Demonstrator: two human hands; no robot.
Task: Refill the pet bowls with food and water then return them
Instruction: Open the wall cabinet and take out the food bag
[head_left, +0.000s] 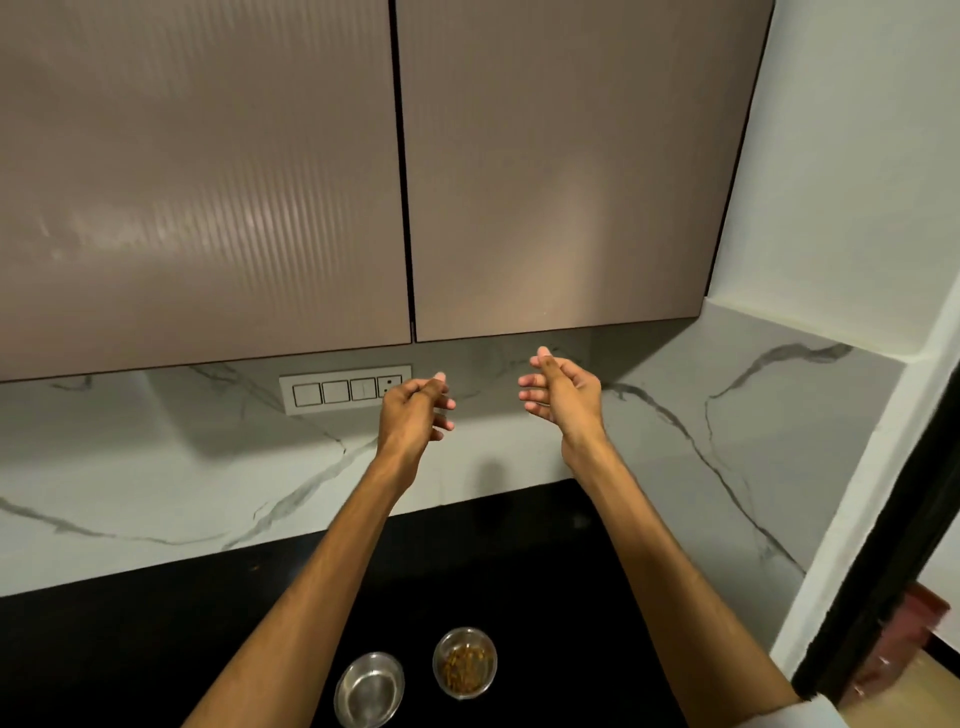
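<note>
Hovering high by cupboard (545, 166): left hand (415, 410) and right hand (563, 397), fingers loose, holding nothing. Both bowls low on worktop (156, 649), well below hands: water bowl (370, 688) beneath left arm, food bowl (465, 662) between forearms.

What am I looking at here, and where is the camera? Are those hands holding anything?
One camera, worn on a person's head, looks forward and down. The left hand and right hand are raised in front of closed wall cabinets, fingers loosely curled, holding nothing. Below, on the black counter, stand two small metal bowls: the food bowl holds brown kibble, and the other bowl beside it looks shiny inside; water cannot be confirmed. A switch panel sits on the marble wall.
</note>
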